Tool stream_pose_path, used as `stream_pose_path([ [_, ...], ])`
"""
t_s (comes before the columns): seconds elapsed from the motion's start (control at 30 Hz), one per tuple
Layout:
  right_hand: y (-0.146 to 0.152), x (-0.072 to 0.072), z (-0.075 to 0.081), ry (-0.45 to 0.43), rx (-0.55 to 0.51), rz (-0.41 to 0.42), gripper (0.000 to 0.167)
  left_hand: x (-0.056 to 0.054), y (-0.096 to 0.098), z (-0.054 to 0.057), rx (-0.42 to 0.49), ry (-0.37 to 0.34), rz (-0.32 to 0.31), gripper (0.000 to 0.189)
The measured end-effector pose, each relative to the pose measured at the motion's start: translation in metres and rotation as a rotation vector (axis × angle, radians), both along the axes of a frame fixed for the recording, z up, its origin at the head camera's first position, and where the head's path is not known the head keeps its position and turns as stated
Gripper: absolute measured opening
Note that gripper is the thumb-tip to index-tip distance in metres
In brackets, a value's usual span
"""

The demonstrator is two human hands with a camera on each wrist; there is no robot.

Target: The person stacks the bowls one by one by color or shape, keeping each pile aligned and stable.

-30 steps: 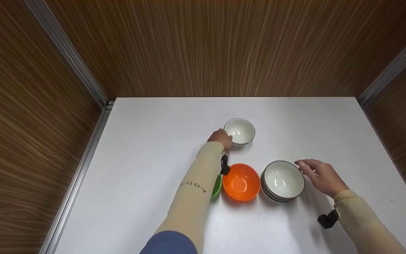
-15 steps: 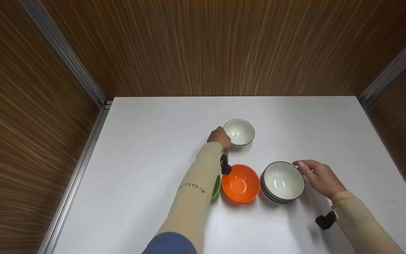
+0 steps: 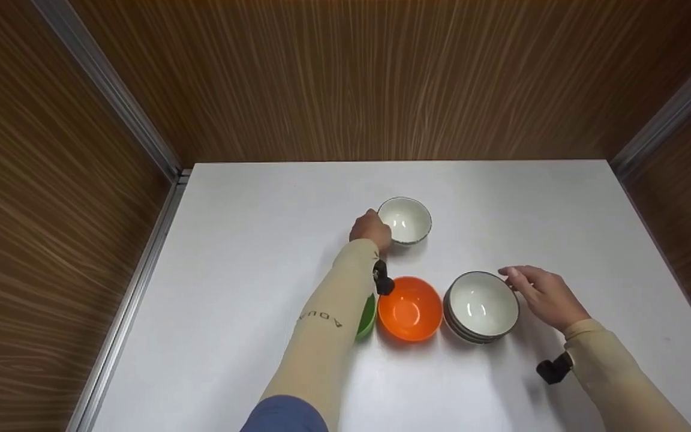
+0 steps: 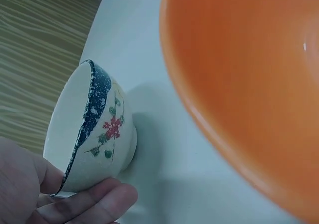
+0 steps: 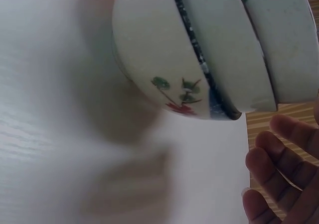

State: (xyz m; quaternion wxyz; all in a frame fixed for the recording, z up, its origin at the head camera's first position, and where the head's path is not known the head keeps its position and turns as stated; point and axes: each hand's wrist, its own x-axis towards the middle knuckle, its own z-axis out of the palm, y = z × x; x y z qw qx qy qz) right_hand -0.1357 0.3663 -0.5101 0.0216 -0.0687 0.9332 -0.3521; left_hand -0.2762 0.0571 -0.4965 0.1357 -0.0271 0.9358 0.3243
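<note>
At the far part of the table, my left hand [image 3: 372, 230] pinches the near-left rim of a white bowl [image 3: 406, 221]. In the left wrist view this bowl [image 4: 107, 134] has a speckled blue rim and a red flower with green leaves; the thumb is inside and the fingers lie under its outer wall. My right hand [image 3: 548, 295] is beside a stack of white bowls [image 3: 482, 306], fingers loosely extended near its upper right rim. The right wrist view has these stacked bowls [image 5: 154, 50] nested, with the fingertips [image 5: 259, 159] just off their rims.
An orange bowl [image 3: 410, 310] stands immediately left of the stack. Beside it, a green bowl [image 3: 367, 318] is mostly hidden under the left forearm. The white table [image 3: 249, 240] is bounded by wood-grain panels [image 3: 345, 84] at the back and sides.
</note>
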Motion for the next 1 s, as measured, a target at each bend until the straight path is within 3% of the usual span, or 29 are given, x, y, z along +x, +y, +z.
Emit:
stream_pose_path([
  [0.27, 0.003, -0.013, 0.013, 0.117, 0.011, -0.009, 0.041, -0.005, 0.013, 0.021, 0.034, 0.062, -0.031, 0.033],
  [0.5, -0.007, -0.028, 0.027, 0.227, -0.006, 0.013, 0.043, -0.001, 0.020, 0.050, 0.051, 0.105, -0.102, 0.033],
  [0.7, -0.017, -0.042, 0.038, 0.247, -0.065, 0.012, 0.067, 0.008, 0.031, 0.069, 0.081, 0.180, -0.199, 0.033],
  [1.0, -0.024, -0.054, 0.047, 0.270, -0.124, 0.034, 0.106, 0.022, 0.039, 0.087, 0.130, 0.222, -0.316, 0.037],
])
